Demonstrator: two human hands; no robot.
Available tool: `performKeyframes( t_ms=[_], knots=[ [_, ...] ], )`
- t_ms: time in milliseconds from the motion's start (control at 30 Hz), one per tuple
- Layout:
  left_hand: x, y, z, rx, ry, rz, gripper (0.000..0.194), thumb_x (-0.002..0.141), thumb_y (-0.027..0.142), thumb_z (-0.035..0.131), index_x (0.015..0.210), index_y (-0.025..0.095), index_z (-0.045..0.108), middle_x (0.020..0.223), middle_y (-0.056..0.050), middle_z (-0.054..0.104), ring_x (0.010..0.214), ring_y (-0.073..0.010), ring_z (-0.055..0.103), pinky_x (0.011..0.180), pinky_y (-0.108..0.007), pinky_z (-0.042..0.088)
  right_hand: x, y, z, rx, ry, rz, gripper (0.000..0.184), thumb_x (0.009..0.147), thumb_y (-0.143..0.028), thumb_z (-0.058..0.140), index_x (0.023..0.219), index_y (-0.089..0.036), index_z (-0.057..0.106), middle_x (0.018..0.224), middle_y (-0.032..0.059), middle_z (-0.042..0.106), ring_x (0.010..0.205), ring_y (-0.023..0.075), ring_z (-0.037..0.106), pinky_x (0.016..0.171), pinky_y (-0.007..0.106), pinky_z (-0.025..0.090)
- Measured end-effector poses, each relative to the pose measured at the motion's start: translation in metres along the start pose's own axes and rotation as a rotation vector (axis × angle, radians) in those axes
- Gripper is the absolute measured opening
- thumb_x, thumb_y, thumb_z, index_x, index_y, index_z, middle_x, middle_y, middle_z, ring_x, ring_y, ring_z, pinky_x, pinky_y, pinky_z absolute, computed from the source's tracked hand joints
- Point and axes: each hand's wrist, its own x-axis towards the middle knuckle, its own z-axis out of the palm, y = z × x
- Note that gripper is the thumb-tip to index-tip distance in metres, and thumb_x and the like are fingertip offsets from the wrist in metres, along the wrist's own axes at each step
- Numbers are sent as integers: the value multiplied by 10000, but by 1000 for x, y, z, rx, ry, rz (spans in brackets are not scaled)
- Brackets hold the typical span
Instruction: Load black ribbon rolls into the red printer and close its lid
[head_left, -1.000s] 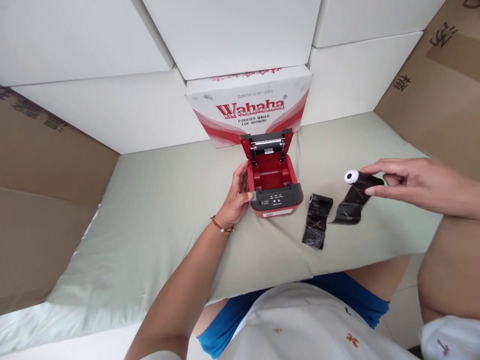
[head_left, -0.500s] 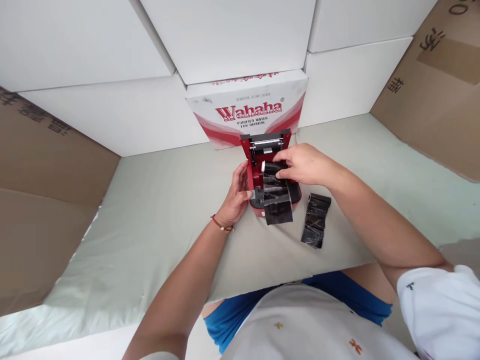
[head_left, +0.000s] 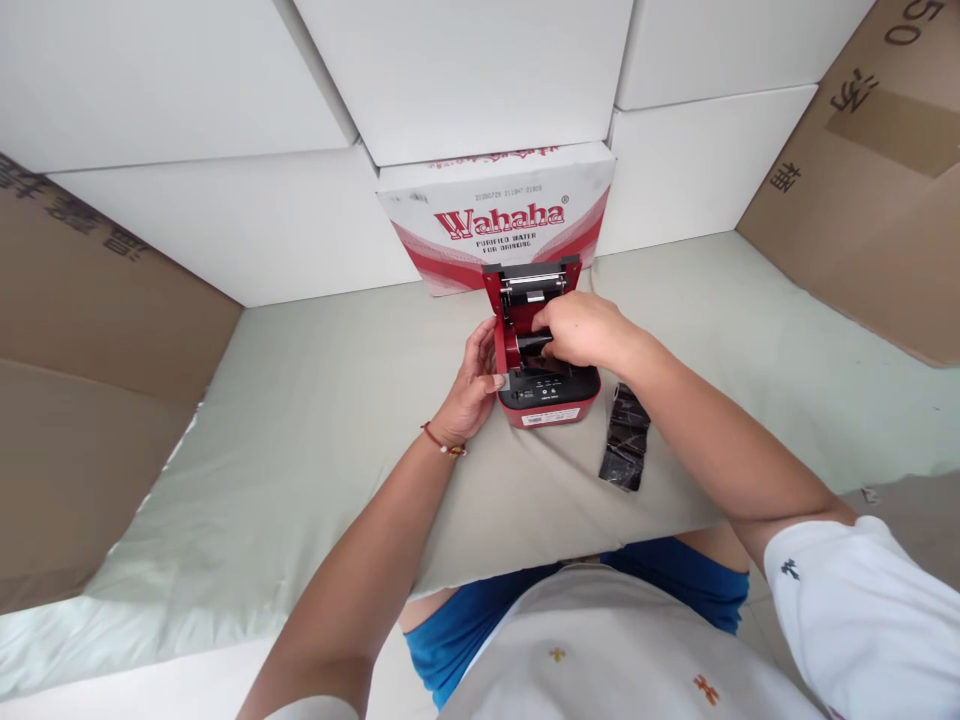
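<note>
A small red and black label printer [head_left: 551,386] stands on the cloth with its lid raised at the back. My left hand [head_left: 474,392] grips its left side, the thumb on the front left corner and the fingers along the side wall. Inside the open compartment, my right hand [head_left: 581,328] has its fingers closed on a black roll [head_left: 533,344], lying crosswise. The hand covers the roll's right end. To the printer's right lies a crinkled black strip [head_left: 625,442], partly unrolled, with a small roll at its far end.
Behind the printer, a white and red Wahaha water carton [head_left: 502,215] leans against stacked white boxes [head_left: 480,80]. Brown cardboard boxes flank the table on the left [head_left: 90,400] and right [head_left: 862,200]. A pale green cloth [head_left: 330,430] covers the tabletop.
My right hand has lowered the black roll into the printer's compartment. Its loose tail no longer hangs over the printer's front, so the panel and white label show. My left hand stays in place.
</note>
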Motion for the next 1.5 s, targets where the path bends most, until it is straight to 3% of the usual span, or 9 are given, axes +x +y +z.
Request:
performKeyframes(
  t_ms=[333,500,567,700,833,933,1033,1267,1500],
  knots=[
    [-7,0,5,121,37,60,797,844,576,808,1549,397,482,1715,-45,422,1627,-333,359,1334,-557,352,12,0,14,-5,24,-2,377,915,-224,643,1265,-227,786,1220,152,789,1084,325,719,742,351,457],
    [-32,17,20,715,335,316,462,1042,400,595,1498,346,546,1585,-93,503,1546,-295,450,1270,-563,437,4,17,1,163,-52,-239,377,974,-285,633,1326,-268,767,1220,73,806,1041,252,722,824,327,481],
    [-41,29,28,947,321,479,472,1033,260,591,1496,349,567,1538,-89,546,1500,-281,495,1260,-566,447,-3,28,-10,305,-53,-359,321,984,-267,612,1241,-232,802,1117,45,822,931,202,720,815,307,485],
    [-46,45,40,1113,111,676,538,980,65,507,1443,305,640,1391,-88,655,1336,-251,611,1151,-491,548,-11,45,-23,584,301,-271,294,1016,-323,572,1083,-188,825,925,37,794,815,180,682,773,310,496],
    [-46,43,46,1218,41,752,503,934,128,570,1393,312,666,1169,-78,714,1132,-264,670,951,-465,626,-4,45,-20,516,558,-131,400,1071,-342,488,1349,-213,745,1253,84,759,1111,241,670,954,365,502],
    [-46,38,48,1234,32,790,443,921,218,620,1355,286,682,1106,-83,709,1069,-274,670,933,-491,621,3,40,-16,330,528,-104,509,1104,-387,443,1565,-223,584,1518,122,612,1382,305,542,1066,423,455],
    [-46,34,50,1231,56,791,410,924,195,646,1321,281,701,1093,-76,708,1064,-261,663,959,-490,603,5,37,-15,262,455,-182,524,1113,-402,432,1582,-205,557,1598,130,542,1442,311,492,1113,428,424],
    [-49,35,48,1274,24,784,465,930,148,660,1364,313,685,1128,-67,723,1100,-250,655,1017,-488,582,-26,37,-22,182,278,-345,353,1078,-247,446,1187,-184,776,1158,98,748,1049,241,647,915,336,450],
    [-53,34,54,1353,100,850,508,900,98,654,1359,312,702,1056,-61,713,1099,-243,642,1045,-456,556,-39,18,-22,-20,-34,-455,293,880,54,492,788,-147,686,894,65,678,640,132,479,630,308,322]
  ],
)
